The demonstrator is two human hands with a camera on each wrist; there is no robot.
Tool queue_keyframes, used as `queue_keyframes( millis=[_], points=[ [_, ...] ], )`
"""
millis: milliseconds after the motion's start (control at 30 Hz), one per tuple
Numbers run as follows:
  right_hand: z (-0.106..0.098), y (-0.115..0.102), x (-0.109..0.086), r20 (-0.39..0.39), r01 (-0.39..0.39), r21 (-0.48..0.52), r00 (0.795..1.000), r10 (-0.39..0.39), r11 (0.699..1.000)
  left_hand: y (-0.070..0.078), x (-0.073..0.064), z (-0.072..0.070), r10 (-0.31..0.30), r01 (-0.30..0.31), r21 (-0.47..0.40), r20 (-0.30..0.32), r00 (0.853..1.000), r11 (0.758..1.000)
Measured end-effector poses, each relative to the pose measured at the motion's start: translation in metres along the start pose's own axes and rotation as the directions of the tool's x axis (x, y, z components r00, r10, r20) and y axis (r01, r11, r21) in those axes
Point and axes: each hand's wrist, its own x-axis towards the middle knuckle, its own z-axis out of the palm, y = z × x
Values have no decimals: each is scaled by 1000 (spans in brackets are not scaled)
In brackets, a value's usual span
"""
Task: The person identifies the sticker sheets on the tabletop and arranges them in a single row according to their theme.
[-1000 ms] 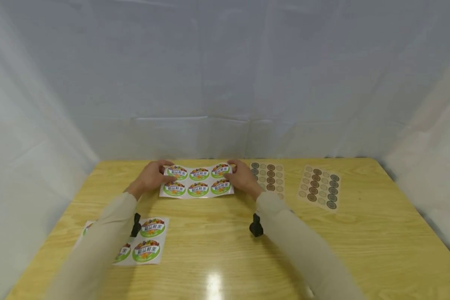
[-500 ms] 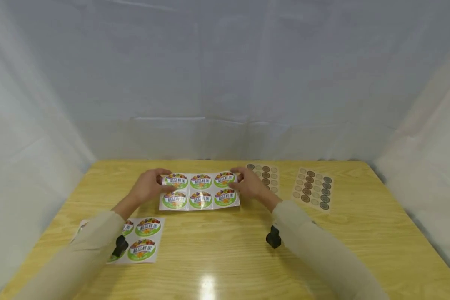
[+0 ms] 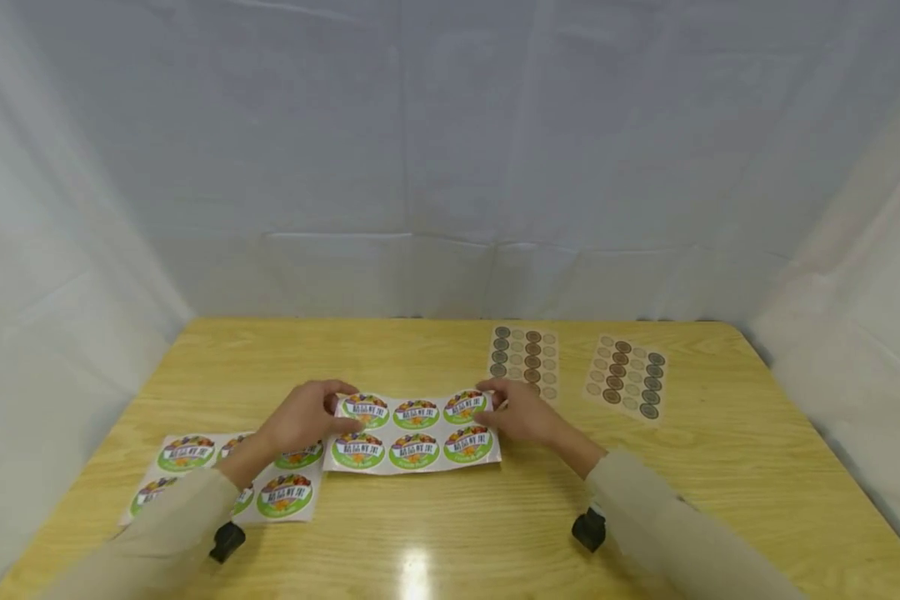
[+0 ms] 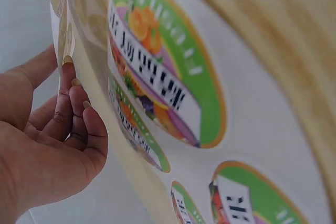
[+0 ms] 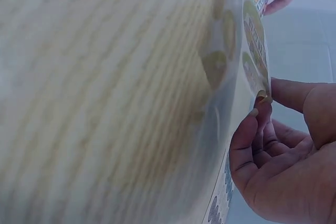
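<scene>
My left hand (image 3: 306, 421) pinches the left edge of a white sheet of round fruit stickers (image 3: 414, 432), thumb on the printed face. At its opposite edge my right hand (image 3: 527, 414) pinches it the same way. The sheet bows a little between them, printed side up, over the middle of the table. In the right wrist view the held sheet (image 5: 255, 45) shows nearly edge-on between thumb and fingers. A second sheet of the same stickers (image 3: 285, 496) lies under my left forearm, partly hidden by it, and fills much of the left wrist view.
Two sheets of small round stickers lie at the back right of the wooden table (image 3: 435, 525): one sheet (image 3: 523, 362) behind my right hand, the other sheet (image 3: 627, 377) farther right. A pale plastic curtain (image 3: 450, 167) hangs behind the table and at both sides.
Both hands have drawn the held sticker sheet from the back of the table toward me and slightly right. Its left edge is now close beside the lying sticker sheet.
</scene>
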Motion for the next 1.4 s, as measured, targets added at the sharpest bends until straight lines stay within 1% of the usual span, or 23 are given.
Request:
queue_keyframes(
  millis=[100, 267, 367, 467, 633, 767, 900, 1033, 1200, 1400],
  points=[
    [2, 2, -9, 22, -7, 3, 1000, 7, 1000, 1, -7, 7, 3, -3, 26, -4, 1000, 1000],
    [8, 4, -18, 28, -3, -5, 1000, 3, 1000, 1, -18, 14, -9, 10, 65, -25, 1000, 998],
    [10, 6, -22, 36, 10, -24, 999, -9, 1000, 2, -23, 17, -14, 16, 77, -26, 1000, 997],
    [11, 8, -26, 39, 7, -42, 999, -6, 999, 2, -26, 17, 4, -1, 115, -28, 1000, 993],
    [12, 7, -31, 35, 14, -72, 999, -11, 997, 3, -28, 14, 72, -64, 213, -32, 997, 975],
    [14, 6, -35, 20, 14, -124, 1000, -12, 992, 3, -29, 11, 115, -104, 258, -27, 993, 961],
    [16, 5, -38, 0, -6, -193, 1000, 7, 981, 3, -30, 11, 126, -114, 286, -23, 992, 951],
    [17, 3, -41, -6, -4, -241, 1000, 3, 971, 2, -32, 12, 150, -128, 331, -41, 988, 935],
    [18, 2, -46, 2, 2, -278, 1000, -2, 961, 1, -34, 15, 162, -130, 378, -56, 985, 917],
    [21, 0, -48, 14, 12, -296, 1000, -8, 955, 2, -40, 15, 164, -124, 406, -65, 984, 905]
  ],
)
